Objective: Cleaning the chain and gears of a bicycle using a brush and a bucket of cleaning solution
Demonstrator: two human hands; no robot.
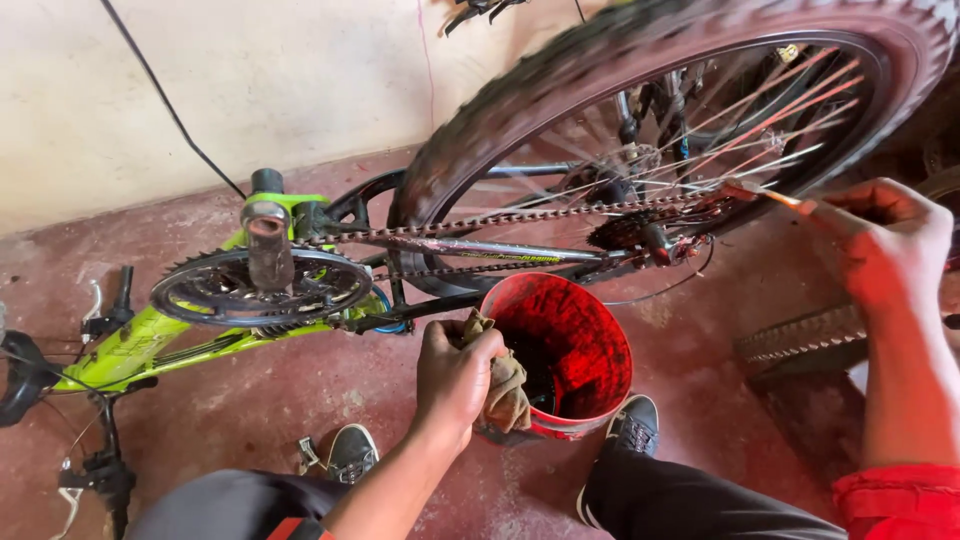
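A lime-green bicycle lies upside down on the reddish floor, its chainring at left and rear wheel at upper right, blurred as if spinning. The chain runs between them. My left hand grips a dirty rag at the rim of a red bucket holding dark liquid. My right hand holds a thin brush whose tip reaches the rear sprockets.
A loose tyre lies on the floor at right. The handlebar and brake levers sit at the far left. My shoes rest on either side of the bucket. A black cable hangs on the pale wall.
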